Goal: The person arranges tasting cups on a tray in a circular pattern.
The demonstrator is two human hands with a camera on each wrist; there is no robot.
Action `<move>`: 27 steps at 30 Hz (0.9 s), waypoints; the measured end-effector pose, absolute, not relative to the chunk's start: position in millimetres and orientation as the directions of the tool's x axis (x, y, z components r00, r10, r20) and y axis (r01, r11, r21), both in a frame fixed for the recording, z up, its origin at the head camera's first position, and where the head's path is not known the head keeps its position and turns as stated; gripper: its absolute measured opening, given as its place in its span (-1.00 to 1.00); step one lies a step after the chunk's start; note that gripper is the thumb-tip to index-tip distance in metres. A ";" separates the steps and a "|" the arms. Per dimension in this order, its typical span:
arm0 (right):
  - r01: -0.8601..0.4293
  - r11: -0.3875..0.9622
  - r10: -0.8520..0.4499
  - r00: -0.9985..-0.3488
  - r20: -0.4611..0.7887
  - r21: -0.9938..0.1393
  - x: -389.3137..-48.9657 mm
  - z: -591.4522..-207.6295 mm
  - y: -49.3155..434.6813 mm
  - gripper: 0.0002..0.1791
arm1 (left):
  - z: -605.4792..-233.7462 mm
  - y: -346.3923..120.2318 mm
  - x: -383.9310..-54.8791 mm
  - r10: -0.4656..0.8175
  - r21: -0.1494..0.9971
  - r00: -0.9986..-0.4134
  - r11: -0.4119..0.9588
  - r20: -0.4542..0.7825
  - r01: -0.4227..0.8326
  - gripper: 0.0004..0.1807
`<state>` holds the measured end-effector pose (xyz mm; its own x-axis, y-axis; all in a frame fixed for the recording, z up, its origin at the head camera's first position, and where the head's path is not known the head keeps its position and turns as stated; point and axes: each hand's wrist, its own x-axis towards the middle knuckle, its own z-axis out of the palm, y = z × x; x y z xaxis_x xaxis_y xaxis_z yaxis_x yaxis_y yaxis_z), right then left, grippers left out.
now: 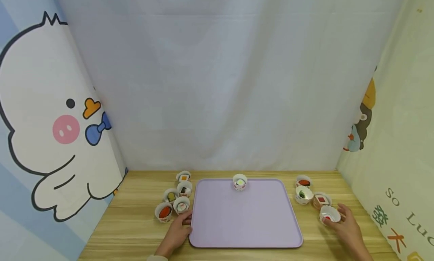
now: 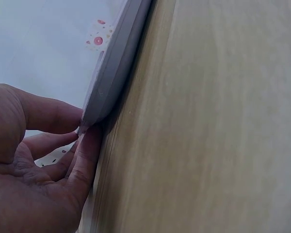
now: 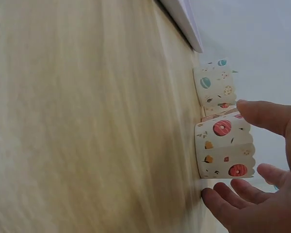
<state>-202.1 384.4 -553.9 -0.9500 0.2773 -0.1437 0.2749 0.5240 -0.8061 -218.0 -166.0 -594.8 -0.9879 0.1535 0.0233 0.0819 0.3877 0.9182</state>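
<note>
My left hand (image 1: 178,231) pinches the left edge of a lavender tray (image 1: 245,215), thumb and fingers at its rim (image 2: 114,63). On the right, my right hand (image 1: 349,225) is spread around a white scalloped paper cup (image 1: 330,214) with a small red piece inside. In the right wrist view the cup (image 3: 225,145) stands on the table with a printed doughnut pattern. The thumb (image 3: 262,116) reaches its rim, and the other fingers (image 3: 223,204) lie along the opposite side with a slight gap. One paper cup (image 1: 240,182) with a pale green-and-white piece stands at the tray's far edge.
Left of the tray, several filled paper cups (image 1: 164,212) cluster on the wooden table (image 1: 129,231). Beyond the right hand stand three more cups, holding a red piece (image 1: 304,183), something green (image 1: 302,194) and a red square (image 1: 321,200). A pale curtain (image 1: 220,83) hangs behind.
</note>
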 end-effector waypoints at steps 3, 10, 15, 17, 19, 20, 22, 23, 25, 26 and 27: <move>0.285 0.528 0.290 -0.946 -0.146 -0.800 -203.6 -557.6 384.3 0.12 | -594.4 -166.1 -217.6 0.153 0.918 -0.988 0.388 0.020 0.078 -0.37; 0.268 0.618 0.304 -0.948 -0.090 -0.739 -205.7 -561.3 382.7 0.03 | -595.0 -166.4 -218.0 0.148 0.912 -0.989 0.404 0.015 0.074 -0.37; 0.257 0.647 0.307 -0.950 -0.063 -0.718 -206.4 -562.8 381.1 -0.03 | -595.5 -166.2 -217.9 0.150 0.913 -0.988 0.402 0.018 0.078 -0.37; 0.256 0.651 0.309 -0.949 -0.058 -0.714 -206.8 -563.4 380.9 -0.05 | -595.3 -166.1 -217.7 0.149 0.913 -0.989 0.400 0.019 0.078 -0.37; 0.255 0.659 0.312 -0.949 -0.051 -0.708 -207.2 -563.9 381.1 -0.07 | -594.9 -166.1 -217.6 0.149 0.914 -0.989 0.399 0.019 0.078 -0.37; 0.255 0.663 0.313 -0.949 -0.048 -0.704 -207.3 -564.2 381.3 -0.09 | -594.7 -166.0 -217.7 0.149 0.913 -0.989 0.401 0.018 0.077 -0.37; 0.251 0.673 0.310 -0.950 -0.044 -0.696 -207.5 -564.4 381.8 -0.11 | -594.3 -165.9 -217.9 0.149 0.913 -0.989 0.402 0.017 0.076 -0.37; 0.249 0.677 0.306 -0.951 -0.042 -0.693 -207.4 -564.2 381.9 -0.12 | -594.3 -166.0 -218.2 0.151 0.912 -0.988 0.403 0.016 0.076 -0.37; 0.246 0.683 0.301 -0.953 -0.042 -0.688 -207.5 -564.0 382.1 -0.14 | -594.1 -165.9 -218.3 0.150 0.912 -0.988 0.404 0.016 0.076 -0.37; 0.244 0.684 0.298 -0.954 -0.042 -0.688 -207.5 -563.7 382.1 -0.15 | -594.1 -166.0 -218.4 0.151 0.911 -0.988 0.405 0.015 0.076 -0.37; 0.243 0.685 0.297 -0.954 -0.041 -0.687 -207.3 -563.5 381.9 -0.16 | -594.2 -166.1 -218.4 0.152 0.911 -0.988 0.405 0.018 0.079 -0.37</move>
